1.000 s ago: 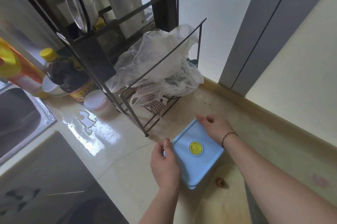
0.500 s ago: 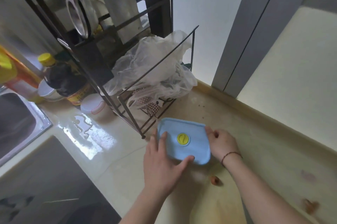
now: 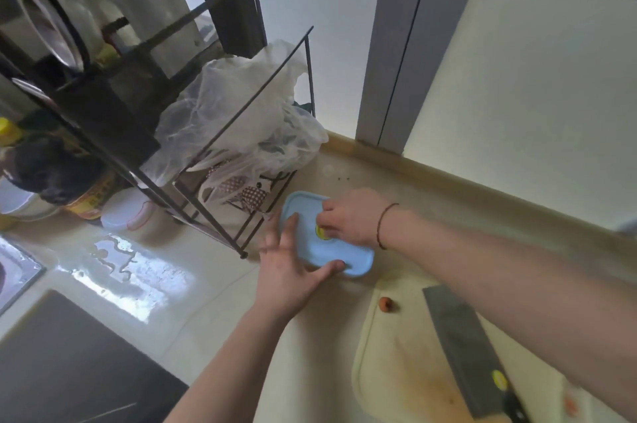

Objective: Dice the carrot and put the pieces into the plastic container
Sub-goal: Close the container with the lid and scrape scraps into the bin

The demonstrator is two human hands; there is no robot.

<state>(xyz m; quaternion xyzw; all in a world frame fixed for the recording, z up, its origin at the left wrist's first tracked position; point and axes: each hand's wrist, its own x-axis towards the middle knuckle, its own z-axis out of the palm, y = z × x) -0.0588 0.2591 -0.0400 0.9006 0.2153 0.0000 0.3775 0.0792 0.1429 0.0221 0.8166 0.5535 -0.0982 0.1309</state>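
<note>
I'm opening the blue-lidded plastic container: left hand fingers spread, bracing its lid; right hand fingers pinch the yellow valve. Next, I reckon, lift it.

It was a home kitchen: a glossy bench carried a black wire rack of utensils and plastic bags, sauce bottles stood beside a steel sink, and a cleaver lay on a cutting board.
</note>
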